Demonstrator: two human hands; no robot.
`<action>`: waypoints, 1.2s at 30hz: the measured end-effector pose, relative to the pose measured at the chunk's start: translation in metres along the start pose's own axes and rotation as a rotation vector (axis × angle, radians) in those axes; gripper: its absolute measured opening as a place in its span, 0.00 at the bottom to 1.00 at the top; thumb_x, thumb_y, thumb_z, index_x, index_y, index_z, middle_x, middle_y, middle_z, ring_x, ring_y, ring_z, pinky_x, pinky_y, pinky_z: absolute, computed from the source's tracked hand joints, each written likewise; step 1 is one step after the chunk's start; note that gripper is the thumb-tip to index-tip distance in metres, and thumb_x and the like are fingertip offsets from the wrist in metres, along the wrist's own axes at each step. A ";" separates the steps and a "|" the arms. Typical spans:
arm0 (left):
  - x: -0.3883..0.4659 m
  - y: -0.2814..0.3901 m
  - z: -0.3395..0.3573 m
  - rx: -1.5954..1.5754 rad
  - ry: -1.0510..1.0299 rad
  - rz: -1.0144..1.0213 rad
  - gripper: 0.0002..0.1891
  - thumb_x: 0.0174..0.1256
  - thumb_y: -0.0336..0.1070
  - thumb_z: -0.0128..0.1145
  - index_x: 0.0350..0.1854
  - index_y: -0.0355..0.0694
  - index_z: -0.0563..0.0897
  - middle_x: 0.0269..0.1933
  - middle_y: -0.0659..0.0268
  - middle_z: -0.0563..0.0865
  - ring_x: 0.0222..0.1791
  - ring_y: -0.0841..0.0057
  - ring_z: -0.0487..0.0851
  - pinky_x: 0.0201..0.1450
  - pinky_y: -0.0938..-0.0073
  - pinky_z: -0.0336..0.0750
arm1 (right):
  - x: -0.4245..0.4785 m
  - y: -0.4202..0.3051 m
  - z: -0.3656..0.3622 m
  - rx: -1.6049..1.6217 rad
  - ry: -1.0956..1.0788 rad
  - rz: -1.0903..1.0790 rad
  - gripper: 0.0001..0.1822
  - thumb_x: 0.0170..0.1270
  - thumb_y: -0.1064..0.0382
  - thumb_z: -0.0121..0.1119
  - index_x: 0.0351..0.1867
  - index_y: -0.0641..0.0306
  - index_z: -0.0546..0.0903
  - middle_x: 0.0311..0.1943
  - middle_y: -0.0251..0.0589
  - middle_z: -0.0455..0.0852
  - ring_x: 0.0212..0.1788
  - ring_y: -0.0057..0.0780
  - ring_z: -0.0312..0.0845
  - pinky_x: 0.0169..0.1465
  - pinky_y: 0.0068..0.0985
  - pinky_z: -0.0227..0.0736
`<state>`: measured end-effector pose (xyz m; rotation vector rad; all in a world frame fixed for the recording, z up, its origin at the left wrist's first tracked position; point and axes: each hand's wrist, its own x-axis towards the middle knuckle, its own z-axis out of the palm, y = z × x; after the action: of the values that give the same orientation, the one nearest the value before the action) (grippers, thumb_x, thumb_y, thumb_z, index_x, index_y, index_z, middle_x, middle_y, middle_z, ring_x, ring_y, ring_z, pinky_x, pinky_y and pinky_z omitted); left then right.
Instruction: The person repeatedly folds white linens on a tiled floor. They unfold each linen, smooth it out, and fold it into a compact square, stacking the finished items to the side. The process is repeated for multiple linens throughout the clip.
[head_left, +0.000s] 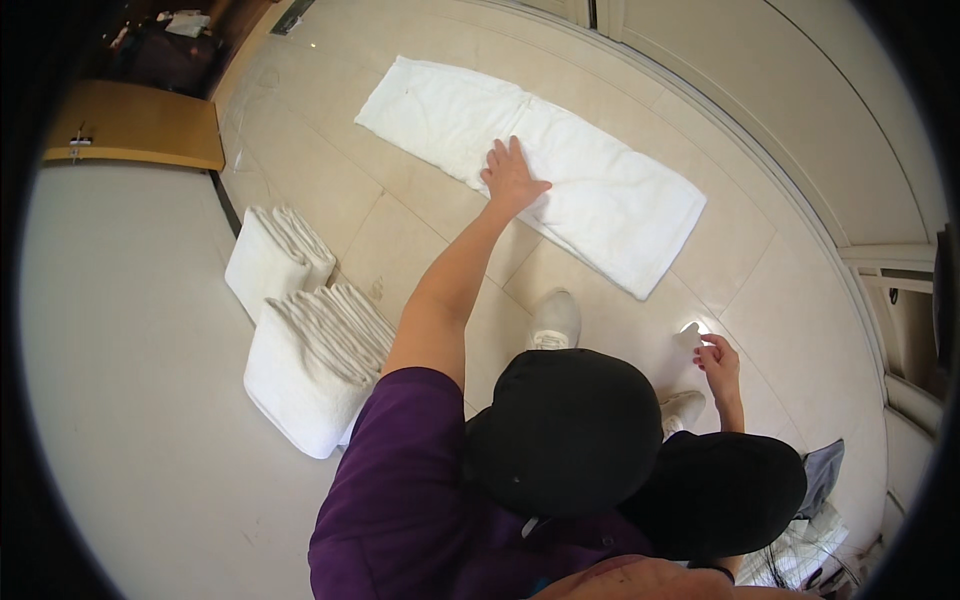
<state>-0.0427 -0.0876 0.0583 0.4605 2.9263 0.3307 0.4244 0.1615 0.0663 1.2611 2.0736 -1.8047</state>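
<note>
A long folded white towel (600, 180) lies flat on the tiled floor before me. My left hand (512, 180) rests on its near edge around the middle, with the fingers spread and nothing held. To the right, my right hand (718, 364) hangs apart from the towel near my right knee. Its fingers are loosely bent, and I see nothing between them. At my left side are two bundles of folded white towels, a smaller one (274, 251) and a larger one (311, 375), with their folded layers facing the towel on the floor.
A pale grey surface (135, 315) spans the left side, with a wooden panel (142, 124) beyond it. Cream cabinet doors (780, 97) line the far right. My shoes (555, 319) and black-clad knees (577, 427) are close below. Grey cloth (821, 472) lies at lower right.
</note>
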 end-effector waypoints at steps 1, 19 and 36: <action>0.002 0.002 -0.008 -0.010 -0.072 -0.039 0.62 0.44 0.59 0.79 0.78 0.35 0.56 0.77 0.44 0.61 0.77 0.47 0.58 0.72 0.38 0.57 | -0.001 0.000 -0.001 0.011 0.012 -0.017 0.15 0.70 0.67 0.58 0.56 0.66 0.82 0.35 0.41 0.90 0.33 0.23 0.86 0.38 0.20 0.78; -0.084 0.137 -0.034 -0.831 0.040 0.082 0.27 0.50 0.37 0.69 0.55 0.31 0.82 0.53 0.46 0.84 0.57 0.52 0.82 0.63 0.60 0.75 | -0.018 -0.088 0.022 0.132 -0.246 -0.229 0.34 0.65 0.69 0.69 0.72 0.63 0.69 0.52 0.44 0.85 0.45 0.24 0.84 0.51 0.23 0.79; -0.067 0.072 0.028 -0.286 -0.380 0.738 0.29 0.60 0.32 0.64 0.66 0.37 0.75 0.67 0.47 0.77 0.69 0.49 0.72 0.72 0.55 0.68 | -0.101 0.167 -0.121 0.433 1.010 0.407 0.09 0.68 0.69 0.51 0.43 0.64 0.83 0.31 0.44 0.86 0.29 0.35 0.83 0.34 0.34 0.77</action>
<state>0.0462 -0.0372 0.0568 1.3680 2.1979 0.6473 0.6467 0.2061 0.0302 2.9114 1.4914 -1.6044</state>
